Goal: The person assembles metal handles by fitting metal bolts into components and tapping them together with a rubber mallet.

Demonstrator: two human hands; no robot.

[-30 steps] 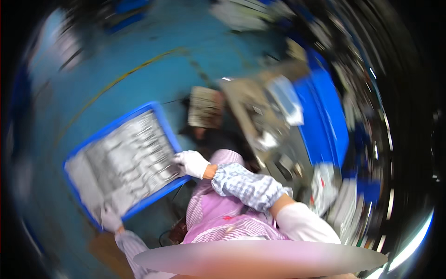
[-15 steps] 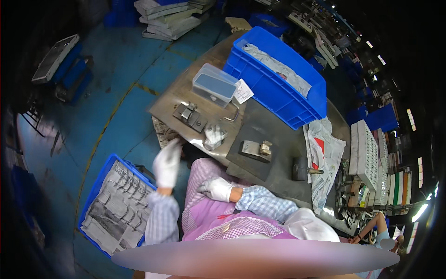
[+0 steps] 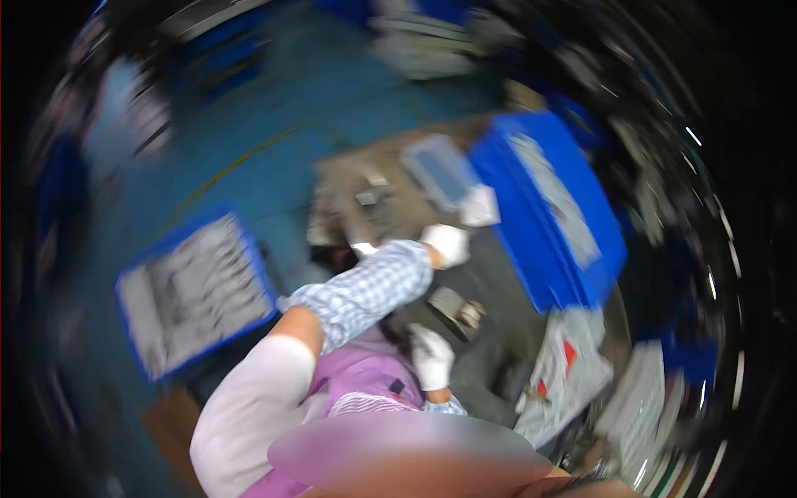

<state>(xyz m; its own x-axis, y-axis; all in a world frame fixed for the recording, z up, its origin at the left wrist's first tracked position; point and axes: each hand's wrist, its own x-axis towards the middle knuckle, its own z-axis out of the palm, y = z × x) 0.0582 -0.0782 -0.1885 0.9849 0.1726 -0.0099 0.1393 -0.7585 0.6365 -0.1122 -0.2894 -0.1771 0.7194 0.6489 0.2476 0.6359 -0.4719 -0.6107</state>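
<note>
Reaching over the workbench (image 3: pixel 353 166), your left hand (image 3: pixel 448 246) has come from beside the blue crate (image 3: pixel 256 259), shifting work benchward; blur hides its grip and that of your right hand (image 3: pixel 432 357).

Your left arm (image 3: pixel 365 286) stretches forward and rightward, its gloved left hand (image 3: pixel 447 246) farther out than your gloved right hand (image 3: pixel 432 358).

Table (image 3: pixel 342 173): blue bin (image 3: pixel 525 249), clear box (image 3: pixel 437 170), white paper (image 3: pixel 479 206), dark mat (image 3: pixel 496 280)
Mat: metal block (image 3: pixel 451 305)
Floor (image 3: pixel 290 178): blue, yellow line (image 3: pixel 241 163)
</note>
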